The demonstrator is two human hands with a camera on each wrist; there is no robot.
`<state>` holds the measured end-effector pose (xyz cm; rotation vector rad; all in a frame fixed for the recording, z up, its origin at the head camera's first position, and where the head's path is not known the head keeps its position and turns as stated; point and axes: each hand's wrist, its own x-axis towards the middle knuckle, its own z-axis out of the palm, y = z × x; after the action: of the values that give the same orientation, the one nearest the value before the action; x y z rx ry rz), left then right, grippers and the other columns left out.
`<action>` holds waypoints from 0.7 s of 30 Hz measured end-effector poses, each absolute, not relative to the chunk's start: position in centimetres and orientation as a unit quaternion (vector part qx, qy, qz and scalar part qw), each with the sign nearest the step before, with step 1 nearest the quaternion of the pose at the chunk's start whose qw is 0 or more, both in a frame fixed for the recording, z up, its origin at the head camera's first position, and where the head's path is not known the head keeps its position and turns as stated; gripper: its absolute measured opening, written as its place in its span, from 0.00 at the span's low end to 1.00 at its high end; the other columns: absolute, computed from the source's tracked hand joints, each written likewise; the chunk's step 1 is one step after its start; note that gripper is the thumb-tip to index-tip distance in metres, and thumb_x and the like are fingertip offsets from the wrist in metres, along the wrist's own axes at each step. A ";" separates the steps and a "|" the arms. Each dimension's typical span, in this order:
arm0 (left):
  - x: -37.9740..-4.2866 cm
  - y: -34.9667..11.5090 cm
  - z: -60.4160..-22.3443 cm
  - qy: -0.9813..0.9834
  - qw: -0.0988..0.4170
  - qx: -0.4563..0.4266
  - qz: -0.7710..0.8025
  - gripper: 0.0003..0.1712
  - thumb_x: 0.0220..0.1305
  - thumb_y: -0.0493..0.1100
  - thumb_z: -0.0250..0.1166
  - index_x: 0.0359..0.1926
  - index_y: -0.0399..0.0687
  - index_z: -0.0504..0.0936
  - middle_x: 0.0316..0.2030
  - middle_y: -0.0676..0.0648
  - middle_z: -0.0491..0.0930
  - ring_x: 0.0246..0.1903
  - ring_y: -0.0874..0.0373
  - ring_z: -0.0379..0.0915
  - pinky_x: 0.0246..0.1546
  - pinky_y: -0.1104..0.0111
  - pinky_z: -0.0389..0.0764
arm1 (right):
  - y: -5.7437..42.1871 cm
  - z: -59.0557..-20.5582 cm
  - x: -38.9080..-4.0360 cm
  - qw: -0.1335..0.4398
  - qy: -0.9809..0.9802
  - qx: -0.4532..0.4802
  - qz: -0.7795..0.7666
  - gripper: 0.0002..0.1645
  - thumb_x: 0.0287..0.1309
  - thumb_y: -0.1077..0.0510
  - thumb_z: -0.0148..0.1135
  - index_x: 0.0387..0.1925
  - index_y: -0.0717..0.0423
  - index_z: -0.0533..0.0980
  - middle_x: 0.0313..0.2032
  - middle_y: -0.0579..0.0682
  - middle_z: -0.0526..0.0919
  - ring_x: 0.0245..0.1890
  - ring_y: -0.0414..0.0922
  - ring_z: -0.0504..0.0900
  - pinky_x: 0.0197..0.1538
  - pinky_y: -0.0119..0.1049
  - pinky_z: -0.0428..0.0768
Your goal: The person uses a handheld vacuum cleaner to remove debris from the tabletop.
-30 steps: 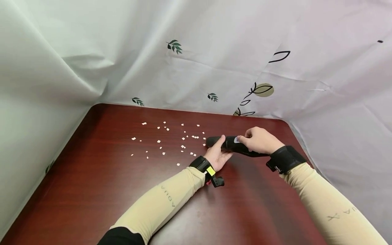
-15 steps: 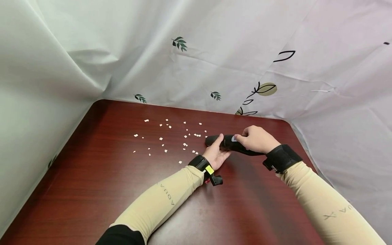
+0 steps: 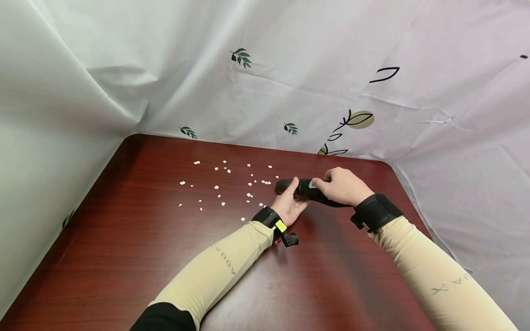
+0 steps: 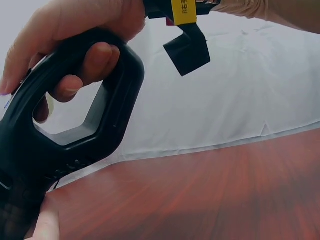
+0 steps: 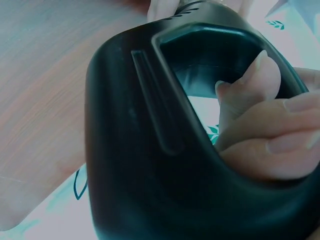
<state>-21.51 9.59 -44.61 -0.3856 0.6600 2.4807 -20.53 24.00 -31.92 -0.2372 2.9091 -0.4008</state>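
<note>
Shifted slightly to the left along the tabletop since one second earlier, a black plastic handheld device (image 3: 305,187) with a rounded nose and a loop handle (image 5: 125,150) now points at the near edge of a scatter of small, white, angular scraps (image 3: 216,187); both hands travel with it. The device is at the right-hand side of the dark reddish-brown, wood-grained tabletop (image 3: 145,257), its nose just beside the closest scraps. Whether the nose touches the surface cannot be told.

The person's right hand (image 3: 348,186) grips the loop handle, fingers threaded through the opening, as both wrist views show, with the thumb next to a pale label (image 3: 312,184) on the device. The left hand (image 3: 289,207) cradles the front of the body, palm turned up, its thumb rising along the near side and its fingers underneath.

The wearer's arms are in stretchy beige sleeves (image 3: 219,262) with dark lettering, and a broad black strap (image 3: 377,212) circles the right wrist. A small yellow tag (image 3: 281,225) marks the gear on the left one. Behind the tabletop hangs a creased white fabric backdrop (image 3: 198,82) printed with green leaf sprigs.
</note>
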 end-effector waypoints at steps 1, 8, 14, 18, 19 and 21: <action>-21.5 9.5 -44.6 0.245 0.271 -0.140 0.920 0.39 0.74 0.56 0.61 0.70 0.30 0.64 0.66 0.32 0.69 0.68 0.48 0.66 0.68 0.62 0.71 | 24.0 -31.9 -20.5 0.097 0.983 -0.080 -0.136 0.24 0.70 0.42 0.55 0.29 0.56 0.82 0.24 0.49 0.81 0.26 0.46 0.77 0.30 0.38 0.75; -22.4 9.4 -45.2 0.243 0.261 -0.121 0.926 0.37 0.75 0.56 0.58 0.70 0.31 0.66 0.67 0.31 0.69 0.69 0.46 0.66 0.68 0.61 0.71 | 23.5 -32.2 -20.7 0.091 0.983 -0.078 -0.138 0.23 0.69 0.44 0.56 0.37 0.60 0.83 0.30 0.52 0.84 0.29 0.46 0.79 0.33 0.40 0.78; -23.0 9.3 -45.3 0.245 0.251 -0.122 0.928 0.38 0.75 0.57 0.57 0.71 0.32 0.65 0.67 0.31 0.69 0.69 0.46 0.66 0.68 0.59 0.70 | 22.8 -32.3 -20.9 0.079 0.985 -0.079 -0.134 0.22 0.69 0.45 0.56 0.32 0.60 0.79 0.24 0.50 0.79 0.24 0.46 0.75 0.29 0.38 0.74; -23.3 9.2 -45.2 0.254 0.238 -0.125 0.929 0.37 0.75 0.57 0.56 0.71 0.32 0.66 0.67 0.32 0.70 0.68 0.46 0.67 0.67 0.58 0.72 | 22.5 -32.4 -21.1 0.076 0.985 -0.077 -0.133 0.21 0.68 0.46 0.55 0.28 0.59 0.76 0.20 0.48 0.73 0.21 0.45 0.71 0.27 0.37 0.69; -23.4 9.2 -45.2 0.256 0.236 -0.126 0.929 0.37 0.75 0.57 0.56 0.70 0.32 0.66 0.66 0.32 0.70 0.68 0.46 0.68 0.67 0.58 0.72 | 22.4 -32.4 -21.2 0.074 0.985 -0.076 -0.133 0.21 0.68 0.46 0.55 0.28 0.59 0.76 0.19 0.48 0.72 0.21 0.45 0.70 0.26 0.37 0.69; -23.6 9.1 -45.1 0.265 0.230 -0.129 0.927 0.37 0.75 0.57 0.57 0.70 0.33 0.67 0.66 0.32 0.71 0.67 0.46 0.69 0.66 0.58 0.73 | 22.2 -32.5 -21.4 0.071 0.986 -0.073 -0.135 0.21 0.67 0.46 0.55 0.27 0.59 0.75 0.18 0.47 0.72 0.20 0.45 0.70 0.26 0.37 0.69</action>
<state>-23.57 9.07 -45.10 -0.3553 0.7286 2.5508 -21.36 22.22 -32.46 -0.2198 2.9628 -0.4056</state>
